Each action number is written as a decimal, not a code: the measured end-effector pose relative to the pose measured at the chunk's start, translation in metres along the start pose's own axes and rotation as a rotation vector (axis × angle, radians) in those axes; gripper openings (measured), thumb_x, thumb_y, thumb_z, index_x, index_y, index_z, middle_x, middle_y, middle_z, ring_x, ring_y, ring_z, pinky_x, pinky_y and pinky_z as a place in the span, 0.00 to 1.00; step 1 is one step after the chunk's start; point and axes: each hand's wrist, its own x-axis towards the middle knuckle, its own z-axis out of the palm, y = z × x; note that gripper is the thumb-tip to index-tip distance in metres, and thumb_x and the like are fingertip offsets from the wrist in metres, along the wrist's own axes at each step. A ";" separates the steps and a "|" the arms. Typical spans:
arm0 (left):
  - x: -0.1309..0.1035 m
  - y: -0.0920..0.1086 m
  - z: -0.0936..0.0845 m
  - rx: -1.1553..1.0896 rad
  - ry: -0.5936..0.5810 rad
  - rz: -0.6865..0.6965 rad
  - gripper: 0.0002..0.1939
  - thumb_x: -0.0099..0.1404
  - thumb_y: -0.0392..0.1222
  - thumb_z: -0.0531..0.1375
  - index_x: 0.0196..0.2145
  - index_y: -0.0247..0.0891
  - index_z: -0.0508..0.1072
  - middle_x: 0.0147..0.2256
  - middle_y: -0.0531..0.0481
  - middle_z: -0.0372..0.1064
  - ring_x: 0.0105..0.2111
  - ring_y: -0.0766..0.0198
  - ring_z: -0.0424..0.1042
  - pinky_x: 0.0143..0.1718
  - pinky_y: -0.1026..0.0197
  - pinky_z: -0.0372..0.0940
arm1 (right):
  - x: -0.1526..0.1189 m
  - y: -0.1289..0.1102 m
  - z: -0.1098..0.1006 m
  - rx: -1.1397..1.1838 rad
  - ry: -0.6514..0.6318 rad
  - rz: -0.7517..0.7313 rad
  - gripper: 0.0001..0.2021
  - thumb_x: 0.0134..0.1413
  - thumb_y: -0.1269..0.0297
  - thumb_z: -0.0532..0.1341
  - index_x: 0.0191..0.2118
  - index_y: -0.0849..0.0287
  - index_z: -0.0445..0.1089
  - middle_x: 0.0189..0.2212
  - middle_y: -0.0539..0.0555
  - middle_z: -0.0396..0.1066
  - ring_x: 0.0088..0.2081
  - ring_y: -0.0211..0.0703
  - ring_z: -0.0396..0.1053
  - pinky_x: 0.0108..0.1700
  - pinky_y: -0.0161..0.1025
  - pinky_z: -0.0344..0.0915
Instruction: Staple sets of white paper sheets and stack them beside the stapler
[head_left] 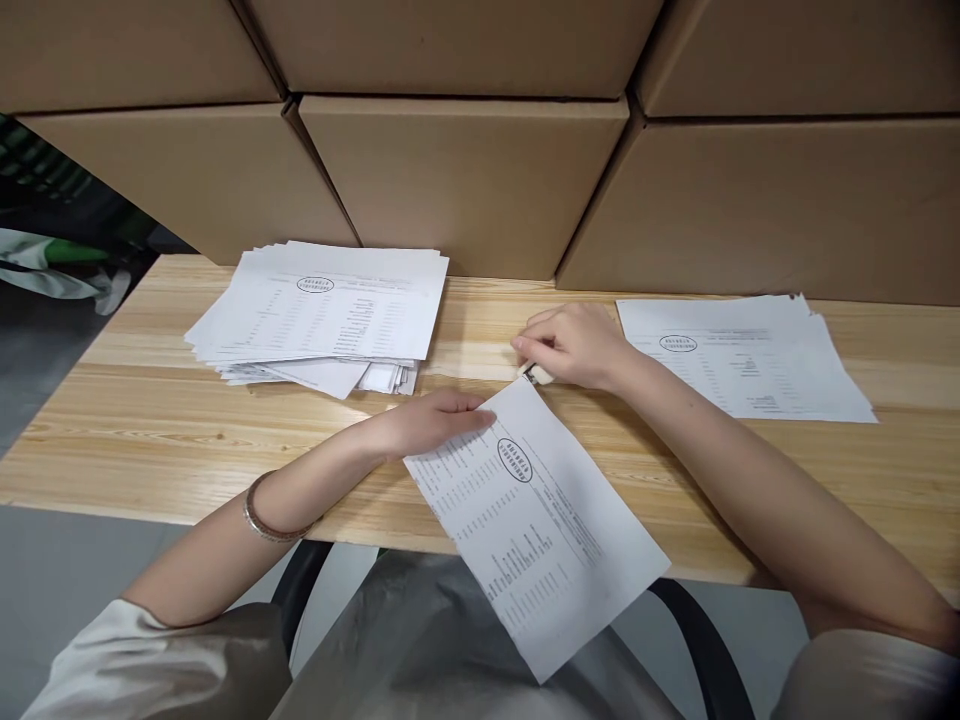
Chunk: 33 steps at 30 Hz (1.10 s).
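Observation:
My left hand (442,420) pinches the upper left edge of a printed sheet (547,540), its thumb on top. The sheet lies tilted over the table's front edge, with an oval stamp near its top. At the sheet's top corner, my right hand (574,345) is closed round a small pale stapler-like tool (537,374), which meets the paper; most of it is hidden under the fingers. A thick, uneven paper stack (337,310) lies behind my left hand. To the right of my right hand is a lower pile of stamped sheets (742,360).
Large cardboard boxes (465,180) are stacked along the back of the wooden table (150,420). A black chair arm (701,640) shows at the lower right, below the table edge. At the far left, part of another person's clothing (52,262) is visible.

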 end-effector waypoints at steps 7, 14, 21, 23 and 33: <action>0.000 0.000 0.001 -0.015 0.028 0.020 0.20 0.66 0.58 0.58 0.39 0.40 0.79 0.40 0.46 0.79 0.37 0.56 0.77 0.36 0.59 0.67 | 0.004 0.014 0.009 0.061 0.206 0.171 0.27 0.66 0.56 0.47 0.23 0.57 0.76 0.24 0.53 0.74 0.32 0.44 0.67 0.37 0.40 0.55; 0.002 -0.002 0.004 -0.131 0.049 0.068 0.19 0.66 0.56 0.59 0.43 0.39 0.78 0.41 0.46 0.78 0.39 0.56 0.76 0.39 0.58 0.68 | 0.012 0.015 0.019 0.000 0.291 0.075 0.25 0.66 0.58 0.49 0.20 0.57 0.72 0.23 0.53 0.73 0.32 0.43 0.65 0.45 0.42 0.58; 0.004 -0.003 0.005 -0.208 0.033 0.116 0.20 0.68 0.54 0.59 0.50 0.39 0.76 0.45 0.45 0.77 0.43 0.56 0.76 0.45 0.56 0.67 | 0.019 0.019 0.023 -0.103 0.356 0.114 0.18 0.62 0.64 0.50 0.27 0.58 0.73 0.29 0.53 0.75 0.32 0.43 0.67 0.39 0.41 0.53; 0.004 -0.003 0.005 -0.193 0.037 0.119 0.21 0.68 0.55 0.59 0.50 0.38 0.76 0.46 0.45 0.77 0.44 0.56 0.76 0.46 0.56 0.67 | 0.021 0.020 0.022 -0.118 0.390 0.164 0.15 0.61 0.61 0.52 0.29 0.58 0.72 0.26 0.52 0.74 0.28 0.42 0.65 0.36 0.40 0.52; 0.007 -0.003 0.013 -0.348 0.162 0.182 0.18 0.65 0.55 0.62 0.40 0.35 0.75 0.35 0.47 0.76 0.37 0.60 0.74 0.39 0.59 0.66 | 0.019 0.023 0.008 -0.017 0.456 0.187 0.30 0.68 0.47 0.40 0.29 0.59 0.72 0.29 0.57 0.74 0.37 0.48 0.70 0.48 0.46 0.58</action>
